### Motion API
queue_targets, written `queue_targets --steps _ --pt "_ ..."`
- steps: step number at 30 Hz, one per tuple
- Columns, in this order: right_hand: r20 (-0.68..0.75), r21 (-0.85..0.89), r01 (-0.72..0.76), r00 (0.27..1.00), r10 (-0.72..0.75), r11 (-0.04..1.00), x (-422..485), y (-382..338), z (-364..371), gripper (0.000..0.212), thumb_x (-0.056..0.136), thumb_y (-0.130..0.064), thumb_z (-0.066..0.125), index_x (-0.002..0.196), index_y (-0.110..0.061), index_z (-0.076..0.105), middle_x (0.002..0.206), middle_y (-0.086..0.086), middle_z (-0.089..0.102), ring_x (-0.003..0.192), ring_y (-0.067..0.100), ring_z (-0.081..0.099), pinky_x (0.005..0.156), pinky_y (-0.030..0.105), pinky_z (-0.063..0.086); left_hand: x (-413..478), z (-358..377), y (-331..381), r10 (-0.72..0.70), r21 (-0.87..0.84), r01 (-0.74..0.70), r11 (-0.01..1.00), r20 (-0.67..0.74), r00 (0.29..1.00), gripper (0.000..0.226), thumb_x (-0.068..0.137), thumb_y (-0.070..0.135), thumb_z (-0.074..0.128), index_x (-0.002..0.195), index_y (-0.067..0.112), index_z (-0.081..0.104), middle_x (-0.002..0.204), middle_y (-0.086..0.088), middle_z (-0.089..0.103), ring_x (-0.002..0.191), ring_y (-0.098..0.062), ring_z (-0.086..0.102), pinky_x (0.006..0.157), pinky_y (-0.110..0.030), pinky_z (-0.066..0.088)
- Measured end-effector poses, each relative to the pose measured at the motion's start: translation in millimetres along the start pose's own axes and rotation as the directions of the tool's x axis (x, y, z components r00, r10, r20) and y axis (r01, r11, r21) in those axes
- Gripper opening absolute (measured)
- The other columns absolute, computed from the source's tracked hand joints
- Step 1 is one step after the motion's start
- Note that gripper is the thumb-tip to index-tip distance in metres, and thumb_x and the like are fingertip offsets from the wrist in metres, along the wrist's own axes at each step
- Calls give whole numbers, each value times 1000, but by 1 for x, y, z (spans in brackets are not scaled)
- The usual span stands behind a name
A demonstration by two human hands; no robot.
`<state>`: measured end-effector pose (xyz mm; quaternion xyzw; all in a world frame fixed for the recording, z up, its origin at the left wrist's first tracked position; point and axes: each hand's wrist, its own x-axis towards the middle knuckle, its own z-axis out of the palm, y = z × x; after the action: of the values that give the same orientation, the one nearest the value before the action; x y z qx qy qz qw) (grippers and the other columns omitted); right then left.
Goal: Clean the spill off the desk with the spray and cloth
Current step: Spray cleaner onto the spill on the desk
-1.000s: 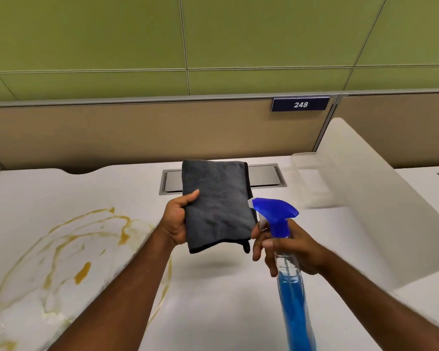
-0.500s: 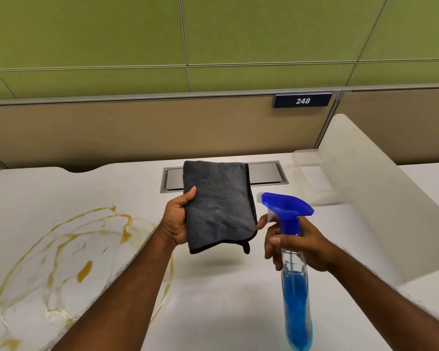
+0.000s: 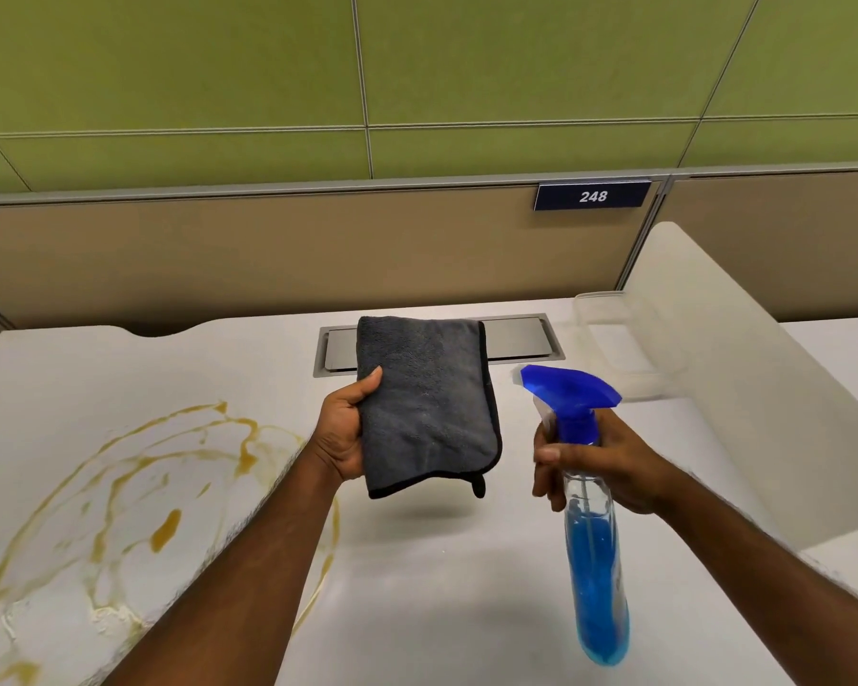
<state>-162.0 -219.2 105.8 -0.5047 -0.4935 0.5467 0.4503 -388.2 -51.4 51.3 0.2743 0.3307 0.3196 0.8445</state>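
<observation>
My left hand [image 3: 345,435] holds a folded grey cloth [image 3: 427,403] up in the air above the white desk [image 3: 417,586], thumb on its front face. To its right, my right hand [image 3: 600,462] grips the neck of a clear spray bottle [image 3: 593,537] with blue liquid and a blue trigger head whose nozzle points left at the cloth. A yellow-brown spill [image 3: 120,497] spreads in swirls over the desk's left part, below and left of my left forearm.
A grey metal cable hatch [image 3: 516,339] is set into the desk behind the cloth. A white curved divider [image 3: 744,388] rises at the right, with a clear plastic tray [image 3: 615,334] against it. A beige partition with a "248" plate [image 3: 593,196] closes the back.
The spray bottle and my right hand have moved a little right and up, away from the cloth's edge. My left hand and the cloth have stayed about where they were.
</observation>
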Motion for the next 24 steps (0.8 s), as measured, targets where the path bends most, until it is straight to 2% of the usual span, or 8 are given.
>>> queue_targets --steps 3,8,10,12,15,18,21,24 --pt "15 54 54 998 -55 997 -4 -12 -10 38 72 -23 71 103 -4 56 71 17 68 58 25 66 55 34 57 1 -2 0 -3 -2 3 1000 0 1000 33 80 30 57 87 7 79 98 -14 75 85 -32 72 77 -47 60" --pt "68 93 100 992 -107 991 -7 -33 -24 30 71 -23 76 95 -10 64 72 22 67 55 29 65 51 35 57 0 -4 3 -10 2 10 1000 11 1000 35 82 31 55 86 6 79 97 -15 75 84 -32 73 73 -46 61" --pt "89 81 77 992 -84 994 -4 -31 -24 28 71 -27 79 89 -12 66 73 22 68 56 28 66 51 34 57 -2 -5 5 -13 9 13 1000 9 1000 36 75 33 66 94 5 78 103 -17 73 89 -34 72 74 -46 60" --pt "97 54 27 995 -32 998 -1 -20 -22 37 70 -33 82 86 -6 62 75 23 67 60 28 68 53 35 57 -1 -5 5 -21 21 21 1000 17 1000 45 65 33 76 100 4 76 108 -17 72 93 -35 71 76 -47 59" --pt "64 -66 -64 996 69 996 3 3 -20 35 71 -31 76 84 -3 60 77 23 70 63 32 67 57 37 57 -2 -4 4 -29 16 28 999 14 999 43 66 32 73 99 4 76 108 -17 72 93 -35 71 76 -48 59" --pt "33 -105 -85 995 89 991 1 16 -24 41 72 -31 73 99 -4 61 80 19 72 62 31 65 60 37 58 -2 -2 3 -36 15 36 999 15 999 49 66 32 74 106 3 73 110 -17 71 95 -36 70 78 -49 59" --pt "16 -41 -18 1000 19 999 -3 15 -35 49 71 -18 72 115 -3 56 77 16 70 62 28 66 58 34 58 -1 -4 0 -40 0 40 999 22 999 57 58 32 84 107 4 74 115 -18 70 99 -38 69 80 -51 58" --pt "-63 12 77 995 -76 997 -4 9 -52 49 72 -1 65 120 -1 54 73 17 67 60 25 66 55 34 57 3 -2 -4 -35 -20 35 999 -7 999 44 76 32 65 109 4 71 112 -17 71 94 -37 70 77 -50 59"
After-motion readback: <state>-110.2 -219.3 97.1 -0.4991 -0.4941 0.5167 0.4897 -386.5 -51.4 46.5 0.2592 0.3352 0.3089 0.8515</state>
